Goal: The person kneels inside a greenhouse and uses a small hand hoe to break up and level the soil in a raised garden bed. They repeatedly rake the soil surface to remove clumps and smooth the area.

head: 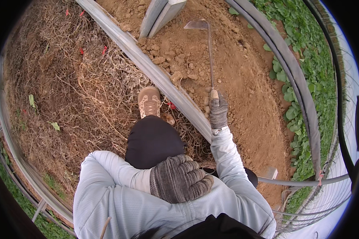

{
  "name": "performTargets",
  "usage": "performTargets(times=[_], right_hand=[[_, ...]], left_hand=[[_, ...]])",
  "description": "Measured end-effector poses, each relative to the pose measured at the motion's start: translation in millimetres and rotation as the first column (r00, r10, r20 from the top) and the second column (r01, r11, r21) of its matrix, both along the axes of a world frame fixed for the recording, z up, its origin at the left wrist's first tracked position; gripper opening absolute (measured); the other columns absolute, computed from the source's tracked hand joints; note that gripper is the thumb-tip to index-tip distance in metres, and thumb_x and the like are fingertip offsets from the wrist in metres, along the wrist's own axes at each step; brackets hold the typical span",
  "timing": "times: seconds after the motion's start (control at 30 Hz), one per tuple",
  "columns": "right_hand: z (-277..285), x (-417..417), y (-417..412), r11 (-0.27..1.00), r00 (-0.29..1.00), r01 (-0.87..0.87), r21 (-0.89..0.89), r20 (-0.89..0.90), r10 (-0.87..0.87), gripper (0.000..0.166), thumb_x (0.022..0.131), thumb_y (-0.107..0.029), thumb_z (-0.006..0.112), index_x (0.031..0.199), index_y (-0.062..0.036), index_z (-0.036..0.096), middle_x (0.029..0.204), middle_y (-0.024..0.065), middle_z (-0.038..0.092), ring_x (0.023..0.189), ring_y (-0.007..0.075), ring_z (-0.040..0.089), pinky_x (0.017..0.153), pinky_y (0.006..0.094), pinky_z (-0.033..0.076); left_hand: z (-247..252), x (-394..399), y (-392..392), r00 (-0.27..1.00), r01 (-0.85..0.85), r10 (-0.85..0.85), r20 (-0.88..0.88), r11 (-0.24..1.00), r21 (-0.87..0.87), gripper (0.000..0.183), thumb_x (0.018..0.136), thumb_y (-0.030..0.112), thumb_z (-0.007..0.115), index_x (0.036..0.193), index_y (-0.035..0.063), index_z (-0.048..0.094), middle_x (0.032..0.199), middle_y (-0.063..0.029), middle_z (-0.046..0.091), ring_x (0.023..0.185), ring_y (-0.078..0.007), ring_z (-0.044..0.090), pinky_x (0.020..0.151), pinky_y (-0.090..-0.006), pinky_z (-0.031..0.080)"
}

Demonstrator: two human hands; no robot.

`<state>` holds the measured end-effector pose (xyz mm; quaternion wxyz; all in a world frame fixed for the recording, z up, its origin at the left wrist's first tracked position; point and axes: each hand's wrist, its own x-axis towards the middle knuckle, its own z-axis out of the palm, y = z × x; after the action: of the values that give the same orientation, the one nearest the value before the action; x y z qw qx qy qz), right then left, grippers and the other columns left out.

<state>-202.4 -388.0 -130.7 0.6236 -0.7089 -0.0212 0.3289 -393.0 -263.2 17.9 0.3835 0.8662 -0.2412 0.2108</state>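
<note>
A hand hoe with a thin metal shaft and a flat blade extends forward over loose brown soil. My right hand, in a grey knit glove, is closed around its short wooden handle, just right of a grey rail. The blade lies at or just above the ground near the top. My left hand, in a matching glove, rests back-up against my torso above the knee, its fingers together and slightly curled; its palm is hidden and I see nothing held in it.
The long grey rail crosses diagonally between the soil and dry vines. Grey slabs stand at the top. A curved dark grey band borders green leafy plants on the right. My shoe stands among the vines.
</note>
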Motion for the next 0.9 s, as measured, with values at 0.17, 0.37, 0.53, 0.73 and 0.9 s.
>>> performTargets(times=[0.17, 0.37, 0.53, 0.73, 0.9], right_hand=[[-15, 2, -5, 0.902, 0.987, -0.143, -0.407, 0.007, 0.16, 0.038, 0.091, -0.039, 0.048, 0.104, -0.0045, 0.059, 0.06, 0.0003, 0.049, 0.039, 0.0078, 0.041, 0.036, 0.0247, 0.034], [10, -11, -18, 0.996, 1.0, 0.011, -0.089, 0.015, -0.01, 0.035, 0.092, -0.039, 0.046, 0.103, -0.0072, 0.057, 0.061, -0.0032, 0.048, 0.04, 0.0027, 0.039, 0.033, 0.0175, 0.031], [-18, 7, -40, 0.956, 0.993, -0.016, -0.292, -0.114, -0.018, 0.036, 0.09, -0.041, 0.049, 0.108, -0.0095, 0.054, 0.06, -0.0036, 0.049, 0.039, 0.0034, 0.04, 0.031, 0.0177, 0.031], [-2, 79, 54, 0.988, 0.997, 0.013, -0.156, 0.075, -0.002, 0.04, 0.09, -0.034, 0.051, 0.124, -0.0141, 0.047, 0.062, -0.0032, 0.05, 0.041, 0.0042, 0.042, 0.032, 0.0194, 0.033], [-11, 145, 143, 0.999, 0.995, 0.033, -0.018, 0.093, -0.031, 0.038, 0.09, -0.03, 0.05, 0.126, -0.0181, 0.047, 0.06, -0.0009, 0.051, 0.041, 0.0072, 0.043, 0.033, 0.0223, 0.036]], left_hand=[[0, 0, -6, 1.0, 0.009, -0.01, -0.025, 0.999, -0.051, 0.026, 0.067, 0.017, 0.066, 0.091, 0.0066, 0.064, 0.084, -0.0064, 0.059, 0.073, -0.0205, 0.059, 0.067, -0.0327, 0.049], [1, 1, -1, 1.0, -0.001, 0.001, -0.012, 1.0, -0.022, 0.027, 0.066, 0.018, 0.067, 0.09, 0.006, 0.064, 0.081, -0.0049, 0.059, 0.073, -0.0198, 0.058, 0.067, -0.0324, 0.048], [-4, -5, -7, 0.999, -0.006, 0.005, -0.033, 0.999, -0.037, 0.025, 0.068, 0.018, 0.066, 0.091, 0.006, 0.064, 0.084, -0.0052, 0.059, 0.074, -0.0199, 0.058, 0.068, -0.0327, 0.048], [1, -4, 0, 1.0, -0.021, 0.021, 0.011, 0.997, 0.067, 0.022, 0.072, 0.017, 0.064, 0.091, 0.0064, 0.064, 0.084, -0.0044, 0.059, 0.075, -0.0194, 0.057, 0.068, -0.0324, 0.048], [-4, -4, -2, 0.996, -0.061, 0.063, -0.065, 0.998, 0.03, 0.02, 0.074, 0.021, 0.066, 0.089, 0.0079, 0.065, 0.08, -0.0021, 0.059, 0.075, -0.0165, 0.057, 0.069, -0.0312, 0.048]])
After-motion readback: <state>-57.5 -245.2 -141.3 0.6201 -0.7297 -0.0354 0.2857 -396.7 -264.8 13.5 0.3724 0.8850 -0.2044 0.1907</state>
